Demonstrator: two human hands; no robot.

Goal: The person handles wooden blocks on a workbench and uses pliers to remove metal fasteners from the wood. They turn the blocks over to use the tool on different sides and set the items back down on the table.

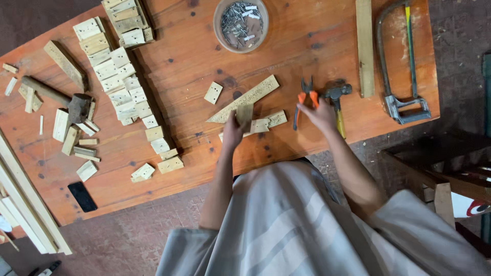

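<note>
Orange-brown wooden tabletop (194, 66), knotted and scuffed, over a dark reddish floor.

Left hand (232, 130) closed around a small wood block (244, 113), held upright near the front edge of the tabletop. Just behind the block, a long pointed strip (245, 98) dotted with small holes, lying aslant. Beside the hand, toward the right, two short pieces (268, 121) end to end, close to the front edge. Left of the strip, a lone tile (213, 92) with holes.

Right hand (319, 113) curled over the orange handles of pliers (305, 97), fingers gripping them. Touching or just beside that hand, a hammer (336, 105) with a yellow handle, head pointing toward the far edge. Further right, a long slat (364, 46) lying front to back, then a hacksaw (401, 66) near the right edge.

At the far edge, a round bowl (241, 24) of nails. Along the left half, a long row of pale blocks (123, 82) running from the far edge toward the front. Near the left edge, a mallet (66, 99) among scraps. At the front left corner, a black phone (82, 197). Grey striped cloth (286, 225) across the lap below.
</note>
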